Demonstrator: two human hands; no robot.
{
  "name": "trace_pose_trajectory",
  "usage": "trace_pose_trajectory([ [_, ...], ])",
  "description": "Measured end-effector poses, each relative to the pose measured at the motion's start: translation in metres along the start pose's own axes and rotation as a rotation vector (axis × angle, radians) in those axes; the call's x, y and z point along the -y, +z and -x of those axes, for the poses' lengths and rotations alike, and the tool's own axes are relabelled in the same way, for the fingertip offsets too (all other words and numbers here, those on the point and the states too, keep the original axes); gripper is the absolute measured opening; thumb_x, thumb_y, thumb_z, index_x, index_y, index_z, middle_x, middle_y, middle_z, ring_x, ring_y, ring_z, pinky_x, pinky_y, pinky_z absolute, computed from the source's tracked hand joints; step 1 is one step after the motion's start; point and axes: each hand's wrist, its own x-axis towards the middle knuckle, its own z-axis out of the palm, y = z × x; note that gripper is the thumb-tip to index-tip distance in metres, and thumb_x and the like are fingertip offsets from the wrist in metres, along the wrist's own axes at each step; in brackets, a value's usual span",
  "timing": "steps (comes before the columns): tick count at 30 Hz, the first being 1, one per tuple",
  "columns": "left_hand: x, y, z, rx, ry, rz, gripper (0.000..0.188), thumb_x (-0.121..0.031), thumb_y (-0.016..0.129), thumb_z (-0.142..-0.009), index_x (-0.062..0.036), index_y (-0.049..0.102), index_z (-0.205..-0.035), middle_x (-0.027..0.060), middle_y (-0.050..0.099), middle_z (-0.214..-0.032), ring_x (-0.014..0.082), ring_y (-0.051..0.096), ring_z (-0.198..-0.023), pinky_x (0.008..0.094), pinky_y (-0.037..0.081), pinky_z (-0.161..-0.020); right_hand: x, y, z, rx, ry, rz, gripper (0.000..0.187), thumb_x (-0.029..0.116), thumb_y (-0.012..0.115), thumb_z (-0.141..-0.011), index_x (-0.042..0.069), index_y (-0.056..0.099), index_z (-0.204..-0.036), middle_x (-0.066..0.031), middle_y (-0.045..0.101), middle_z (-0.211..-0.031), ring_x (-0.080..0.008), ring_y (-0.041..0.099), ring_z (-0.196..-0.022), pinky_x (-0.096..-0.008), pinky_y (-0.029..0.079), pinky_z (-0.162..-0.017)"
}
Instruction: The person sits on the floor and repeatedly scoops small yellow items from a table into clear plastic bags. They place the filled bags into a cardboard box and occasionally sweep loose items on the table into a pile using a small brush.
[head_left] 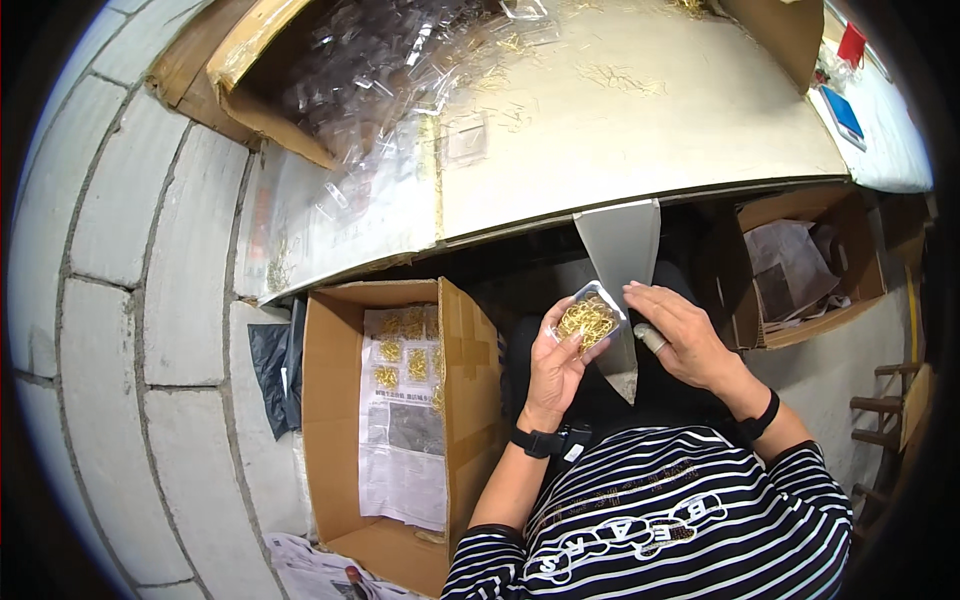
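Observation:
My left hand [560, 372] grips a small clear plastic box [609, 303] from below and the side. Thin gold-coloured wire pieces [586, 320] lie heaped in that box. My right hand [683, 335] is just to the right of it, fingers stretched out and close together, with their tips near the box's edge. A grey band [650, 338] wraps one finger of this hand. Behind both hands a pale pointed chute-like strip [620, 240] hangs down from the table edge.
Left of my arm stands an open cardboard box [335, 400] with several filled clear boxes [417, 364] on newspaper. Loose clear plastic cases [370, 80] pile up on the table [640, 140], beside scattered gold pieces [620, 80]. Another carton [800, 330] sits right, below a blue device [842, 115].

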Motion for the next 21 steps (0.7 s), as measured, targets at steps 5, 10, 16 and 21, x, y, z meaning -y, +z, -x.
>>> trace_pose_trajectory([
  [5,-0.014,0.006,0.002,-0.022,0.033,-0.054,0.042,-0.009,0.055,-0.091,-0.0054,0.039,-0.13,0.0121,0.051,-0.124,0.0245,0.057,-0.111,0.0412,0.053,-0.09,0.003,0.002,-0.008,-0.014,-0.031,-0.03,0.051,-0.003,0.064,-0.074,0.0,0.051,-0.123,-0.0172,0.057,-0.121,-0.0324,0.053,-0.117,-0.0403,0.046,-0.097],
  [10,-0.027,0.016,0.004,-0.058,0.065,-0.076,0.038,-0.017,0.054,-0.094,-0.0058,0.041,-0.128,0.0114,0.053,-0.123,0.0227,0.058,-0.108,0.0393,0.055,-0.086,0.018,0.009,-0.029,0.132,-0.189,0.089,0.054,-0.002,0.064,-0.074,0.002,0.051,-0.125,-0.0174,0.057,-0.122,-0.0327,0.05,-0.122,-0.0465,0.041,-0.1],
  [16,-0.028,0.019,0.008,-0.058,0.082,-0.096,0.037,-0.023,0.052,-0.096,-0.0059,0.042,-0.127,0.011,0.054,-0.122,0.0222,0.058,-0.109,0.0399,0.054,-0.088,0.013,0.005,-0.032,0.026,-0.183,-0.021,0.054,0.004,0.068,-0.074,0.0,0.05,-0.125,-0.0166,0.057,-0.12,-0.033,0.05,-0.121,-0.0456,0.043,-0.099],
  [21,-0.019,0.025,0.004,-0.014,0.088,0.006,0.04,-0.035,0.036,-0.101,-0.0052,0.042,-0.128,0.012,0.053,-0.123,0.0233,0.056,-0.112,0.0429,0.05,-0.092,0.028,-0.005,-0.041,0.072,-0.082,-0.023,0.065,0.02,0.072,-0.074,0.001,0.046,-0.13,-0.0182,0.047,-0.134,-0.0325,0.04,-0.13,-0.0461,0.035,-0.106],
])
